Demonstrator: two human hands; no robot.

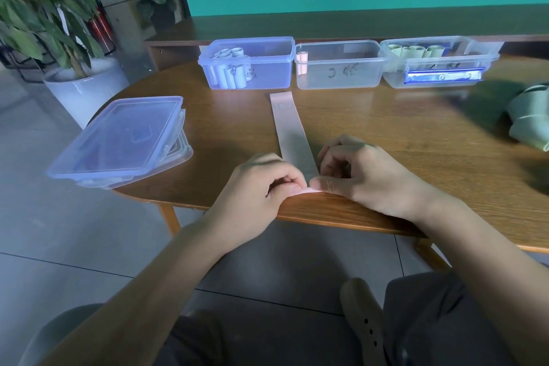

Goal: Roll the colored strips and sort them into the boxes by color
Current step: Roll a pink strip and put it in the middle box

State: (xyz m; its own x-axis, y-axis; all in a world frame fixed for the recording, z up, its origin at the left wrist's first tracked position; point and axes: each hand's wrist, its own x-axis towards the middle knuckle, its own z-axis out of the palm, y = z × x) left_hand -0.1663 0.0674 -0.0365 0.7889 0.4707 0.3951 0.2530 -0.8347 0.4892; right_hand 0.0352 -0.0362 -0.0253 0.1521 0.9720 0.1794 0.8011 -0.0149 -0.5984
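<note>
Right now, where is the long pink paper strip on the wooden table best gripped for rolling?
At its near end, from the table edge: the long pink paper strip lies flat, running away, and both the left hand and right hand already pinch there.

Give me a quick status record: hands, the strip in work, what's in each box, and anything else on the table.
left hand: pinches near end of pink strip
right hand: pinches same end
pink strip: flat on table, pointing at the boxes
left box: several pale rolls
middle box: one pink roll
right box: green rolls
lids: stacked at left
green strips: loose pile at right
</note>
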